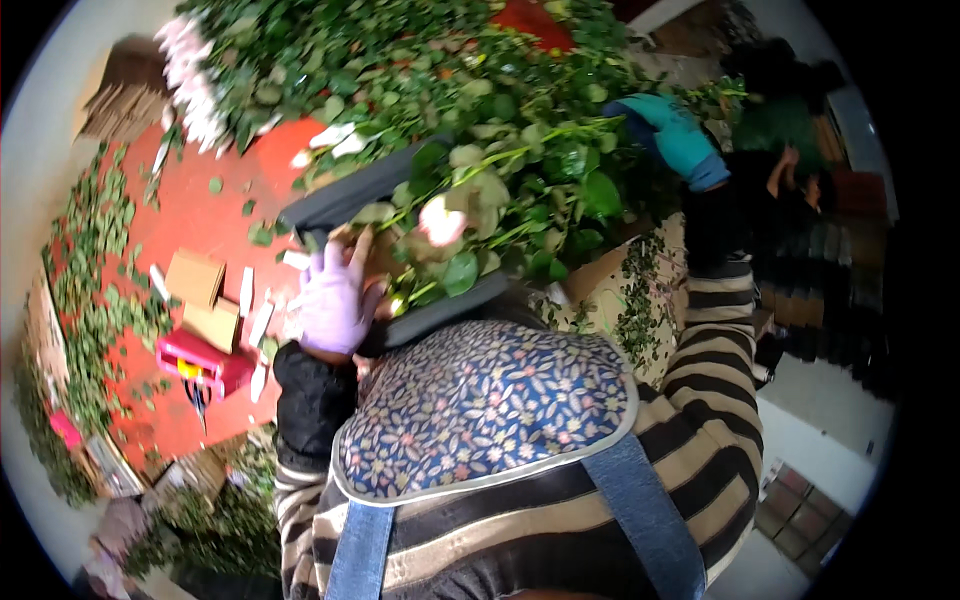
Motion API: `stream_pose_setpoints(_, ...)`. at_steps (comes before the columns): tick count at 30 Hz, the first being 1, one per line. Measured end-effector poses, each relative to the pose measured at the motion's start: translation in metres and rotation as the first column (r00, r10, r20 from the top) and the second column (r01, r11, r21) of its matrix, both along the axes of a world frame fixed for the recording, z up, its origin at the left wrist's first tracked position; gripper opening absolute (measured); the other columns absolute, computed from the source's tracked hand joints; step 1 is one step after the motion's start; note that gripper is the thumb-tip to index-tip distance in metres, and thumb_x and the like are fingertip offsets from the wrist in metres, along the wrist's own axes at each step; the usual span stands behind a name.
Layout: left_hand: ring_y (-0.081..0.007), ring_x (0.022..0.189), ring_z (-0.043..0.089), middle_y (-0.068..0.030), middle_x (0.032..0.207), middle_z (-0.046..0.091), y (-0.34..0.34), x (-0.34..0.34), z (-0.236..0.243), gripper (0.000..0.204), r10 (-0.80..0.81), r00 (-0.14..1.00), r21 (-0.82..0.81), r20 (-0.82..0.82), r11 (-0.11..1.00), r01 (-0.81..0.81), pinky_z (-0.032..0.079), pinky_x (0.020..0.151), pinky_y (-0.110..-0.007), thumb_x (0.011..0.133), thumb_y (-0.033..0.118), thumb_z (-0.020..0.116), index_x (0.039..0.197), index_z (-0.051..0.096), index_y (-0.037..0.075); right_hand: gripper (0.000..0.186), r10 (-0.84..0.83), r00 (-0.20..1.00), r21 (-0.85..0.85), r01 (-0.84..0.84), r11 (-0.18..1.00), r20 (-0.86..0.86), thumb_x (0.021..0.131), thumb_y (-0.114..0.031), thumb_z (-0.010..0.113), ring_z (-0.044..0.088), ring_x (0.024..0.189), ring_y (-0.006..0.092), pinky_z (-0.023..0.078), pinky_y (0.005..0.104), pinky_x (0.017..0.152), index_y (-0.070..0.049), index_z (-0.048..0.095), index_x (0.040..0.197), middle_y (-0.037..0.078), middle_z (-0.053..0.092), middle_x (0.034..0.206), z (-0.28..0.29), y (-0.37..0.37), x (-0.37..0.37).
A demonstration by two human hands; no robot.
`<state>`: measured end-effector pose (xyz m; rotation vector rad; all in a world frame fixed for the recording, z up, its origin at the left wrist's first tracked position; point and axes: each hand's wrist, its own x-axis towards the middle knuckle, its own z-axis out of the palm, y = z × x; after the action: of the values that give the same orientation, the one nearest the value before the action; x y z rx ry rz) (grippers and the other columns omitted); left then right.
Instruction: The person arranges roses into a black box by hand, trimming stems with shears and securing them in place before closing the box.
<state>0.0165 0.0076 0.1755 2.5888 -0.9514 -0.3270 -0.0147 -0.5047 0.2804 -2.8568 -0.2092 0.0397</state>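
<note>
A dark grey trough-like holder [352, 193] stands on the red table in front of my body. My left hand [335, 300], in a lilac glove, lies at its left end with fingers stretched out and apart. Beside it, a pale pink rose [441, 221] lies inside the holder, its leafy stem running up to the right. A smaller pale bud [398, 306] sits lower, close to my left thumb. At the right, my right hand [668, 138], in a teal glove, is closed round the far end of a green stem; leaves partly cover its fingers.
A large heap of leafy stems [400, 85] covers the table's far side, with pale pink roses [190, 85] at its left. On the red table [225, 165] are cardboard pieces [195, 278], a pink tape dispenser [205, 363], scissors [199, 400], white strips and loose leaves. Another person's hands show at far right.
</note>
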Motion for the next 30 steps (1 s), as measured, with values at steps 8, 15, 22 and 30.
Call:
stream_pose_setpoints(8, -0.0345, 0.109, 0.05, -0.0124, 0.121, 0.051, -0.001, -0.004, -0.007, 0.075, 0.028, 1.0, -0.121, -0.01, 0.992, -0.029, 0.04, 0.092, -0.046, 0.081, 0.025, 0.073, 0.15, 0.044, 0.014, 0.036, -0.352, 0.927, 0.688, 0.338, 0.642, -0.128, 0.102, -0.005, 0.044, 0.066, 0.11, 0.02, 0.055, 0.0313, 0.09, 0.001, 0.06, 0.134, 0.011, 0.064, 0.13, 0.005, -0.102, -0.041)
stream_pose_setpoints(15, -0.0378, 0.112, 0.051, -0.0148, 0.125, 0.052, 0.006, -0.001, -0.015, 0.073, 0.064, 0.996, -0.186, -0.07, 0.98, -0.076, 0.041, 0.096, -0.047, 0.08, 0.023, 0.075, 0.146, 0.048, 0.008, 0.041, 0.121, 0.99, 0.479, -0.072, 0.875, -0.074, 0.094, -0.004, 0.053, 0.06, 0.12, 0.0269, 0.048, 0.0402, 0.103, -0.004, 0.061, 0.134, 0.013, 0.064, 0.13, 0.007, -0.017, -0.017)
stream_pose_setpoints(22, -0.042, 0.114, 0.051, -0.0206, 0.132, 0.051, 0.006, -0.006, -0.021, 0.083, 0.197, 0.978, -0.31, -0.071, 0.928, -0.209, 0.043, 0.099, -0.048, 0.076, 0.025, 0.082, 0.149, 0.046, 0.011, 0.03, 0.329, 0.933, 0.124, -0.313, 0.942, -0.148, 0.093, -0.008, 0.063, 0.059, 0.065, 0.0264, 0.047, 0.0379, 0.06, -0.012, 0.069, 0.122, 0.009, 0.065, 0.077, -0.034, 0.077, 0.001)
stream_pose_setpoints(30, -0.0346, 0.103, 0.057, -0.0131, 0.112, 0.054, -0.002, -0.017, -0.012, 0.089, 0.332, 0.943, -0.339, -0.024, 0.884, -0.32, 0.046, 0.085, -0.046, 0.067, 0.027, 0.086, 0.144, 0.045, 0.009, 0.056, 0.24, 0.898, -0.489, -0.406, 0.772, -0.368, 0.083, -0.03, 0.073, 0.057, 0.11, 0.0338, 0.042, 0.0468, 0.098, -0.011, 0.058, 0.133, 0.011, 0.061, 0.121, -0.001, 0.129, 0.0)
